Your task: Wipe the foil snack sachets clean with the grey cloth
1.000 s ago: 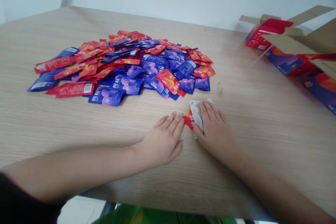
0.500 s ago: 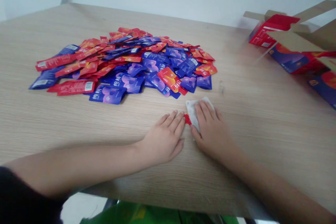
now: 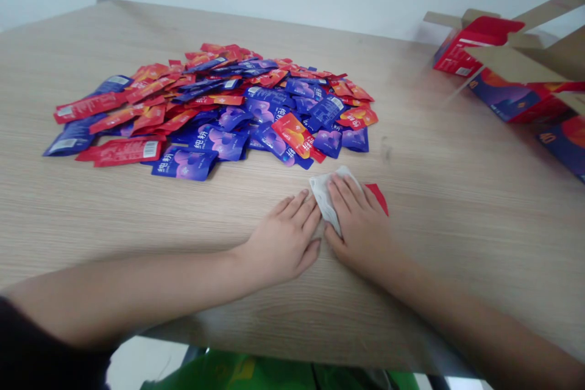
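My right hand [image 3: 361,225] presses a folded white cloth [image 3: 323,192] down with its fingers near the middle of the table. A red packet [image 3: 378,198] shows partly from under that hand, on its right side; the rest of it is hidden. My left hand [image 3: 286,237] lies palm down just to the left, fingers out, its fingertips at the cloth's left edge. Whether anything is under its fingertips cannot be seen. Beyond both hands spreads a wide heap of red and blue packets [image 3: 228,103].
At the right stand several open cardboard boxes, among them a red one [image 3: 452,58] at the back and a blue and red one [image 3: 507,97] nearer. Behind the wooden table [image 3: 457,213] is a pale wall. Something green [image 3: 274,375] shows below the front edge.
My right hand and the cloth have moved left, up to my left fingertips. Red now shows right of my right hand instead of between the hands. My left hand has barely moved.
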`<state>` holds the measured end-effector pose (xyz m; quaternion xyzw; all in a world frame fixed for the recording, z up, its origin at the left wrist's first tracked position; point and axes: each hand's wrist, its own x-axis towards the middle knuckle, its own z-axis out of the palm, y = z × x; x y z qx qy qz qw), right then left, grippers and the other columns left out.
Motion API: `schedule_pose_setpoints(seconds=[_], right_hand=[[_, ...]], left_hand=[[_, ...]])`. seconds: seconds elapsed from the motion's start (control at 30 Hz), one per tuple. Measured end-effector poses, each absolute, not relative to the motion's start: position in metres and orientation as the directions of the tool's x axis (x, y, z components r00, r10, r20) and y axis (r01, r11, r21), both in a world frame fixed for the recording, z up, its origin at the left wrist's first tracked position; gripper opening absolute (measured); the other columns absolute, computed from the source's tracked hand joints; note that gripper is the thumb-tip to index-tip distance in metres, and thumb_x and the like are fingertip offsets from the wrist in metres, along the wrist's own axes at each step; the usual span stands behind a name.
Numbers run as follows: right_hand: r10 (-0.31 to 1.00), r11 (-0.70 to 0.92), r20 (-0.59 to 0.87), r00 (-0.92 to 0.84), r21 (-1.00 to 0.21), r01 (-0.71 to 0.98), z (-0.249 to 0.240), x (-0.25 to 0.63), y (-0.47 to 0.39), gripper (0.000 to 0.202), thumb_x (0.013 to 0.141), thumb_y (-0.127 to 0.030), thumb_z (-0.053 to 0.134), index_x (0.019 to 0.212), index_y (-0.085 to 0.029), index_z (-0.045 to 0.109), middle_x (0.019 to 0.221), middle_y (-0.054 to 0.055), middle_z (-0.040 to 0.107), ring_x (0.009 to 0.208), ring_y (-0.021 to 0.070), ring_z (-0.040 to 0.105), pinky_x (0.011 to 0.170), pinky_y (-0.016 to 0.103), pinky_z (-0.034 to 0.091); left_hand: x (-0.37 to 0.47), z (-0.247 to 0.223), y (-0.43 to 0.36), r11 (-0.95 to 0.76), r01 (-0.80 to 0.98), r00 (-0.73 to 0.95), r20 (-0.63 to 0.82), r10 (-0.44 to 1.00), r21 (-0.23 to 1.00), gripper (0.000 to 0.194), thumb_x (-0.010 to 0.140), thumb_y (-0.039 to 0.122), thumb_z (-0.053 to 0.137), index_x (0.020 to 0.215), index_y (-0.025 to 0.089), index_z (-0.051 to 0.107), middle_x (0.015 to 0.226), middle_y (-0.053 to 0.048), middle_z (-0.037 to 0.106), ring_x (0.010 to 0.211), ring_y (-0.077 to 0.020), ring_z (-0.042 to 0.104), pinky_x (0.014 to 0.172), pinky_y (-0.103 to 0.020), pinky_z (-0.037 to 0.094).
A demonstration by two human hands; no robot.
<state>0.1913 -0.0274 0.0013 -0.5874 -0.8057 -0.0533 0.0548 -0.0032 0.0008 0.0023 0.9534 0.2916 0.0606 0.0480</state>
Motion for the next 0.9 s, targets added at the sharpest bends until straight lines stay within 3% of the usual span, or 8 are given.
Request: schedule_pose_setpoints(seconds=[0.23, 0.43, 0.67, 0.83, 0.9], right_hand=[[0.983, 0.125, 0.127, -0.13, 0.047, 0.991, 0.003, 0.214, -0.027, 0.065, 0.093, -0.038, 0.036, 0.143, 0.002, 0.038, 0.151, 0.022, 0.038, 0.141, 0.0329, 0.033, 0.111, 0.051, 0.033], [0.957, 0.259, 0.12, -0.263, 0.043, 0.965, 0.005, 0.195, -0.031, 0.066, 0.09, -0.034, 0.041, 0.147, -0.002, 0.034, 0.157, 0.016, 0.031, 0.144, 0.0304, 0.026, 0.115, 0.049, 0.027], [0.989, 0.098, 0.104, -0.103, 0.06, 0.993, 0.006, 0.211, -0.03, 0.066, 0.093, -0.037, 0.035, 0.143, 0.004, 0.037, 0.151, 0.023, 0.038, 0.141, 0.0336, 0.031, 0.111, 0.051, 0.032], [0.962, 0.248, 0.111, -0.249, 0.029, 0.968, 0.005, 0.188, -0.032, 0.066, 0.09, -0.036, 0.04, 0.147, -0.002, 0.035, 0.157, 0.016, 0.03, 0.144, 0.0308, 0.025, 0.115, 0.05, 0.027], [0.965, 0.239, 0.104, -0.24, 0.028, 0.971, 0.006, 0.192, -0.032, 0.068, 0.09, -0.037, 0.041, 0.147, -0.002, 0.034, 0.157, 0.016, 0.03, 0.144, 0.0302, 0.026, 0.115, 0.048, 0.028]], left_hand=[[-0.003, 0.003, 0.001, -0.823, 0.554, 0.823, 0.063, 0.564, 0.121, 0.062, 0.094, 0.037, 0.043, 0.146, 0.004, 0.038, 0.153, -0.02, 0.035, 0.141, -0.0342, 0.034, 0.114, -0.046, 0.032], [-0.003, 0.004, 0.001, -0.831, 0.546, 0.83, 0.064, 0.554, 0.11, 0.061, 0.095, 0.037, 0.042, 0.145, 0.002, 0.039, 0.152, -0.021, 0.036, 0.141, -0.0354, 0.034, 0.114, -0.047, 0.033], [-0.002, 0.004, 0.002, -0.828, 0.552, 0.83, 0.033, 0.557, 0.098, 0.063, 0.095, 0.039, 0.04, 0.147, 0.003, 0.036, 0.153, -0.02, 0.034, 0.141, -0.0354, 0.033, 0.114, -0.047, 0.033], [-0.003, 0.003, 0.002, -0.832, 0.548, 0.832, 0.049, 0.553, 0.086, 0.059, 0.095, 0.037, 0.039, 0.144, 0.002, 0.042, 0.151, -0.021, 0.039, 0.141, -0.0358, 0.034, 0.114, -0.046, 0.032], [-0.003, 0.004, 0.001, -0.832, 0.549, 0.831, 0.048, 0.554, 0.082, 0.06, 0.096, 0.037, 0.039, 0.144, 0.002, 0.041, 0.151, -0.021, 0.037, 0.141, -0.0356, 0.034, 0.114, -0.046, 0.032]])
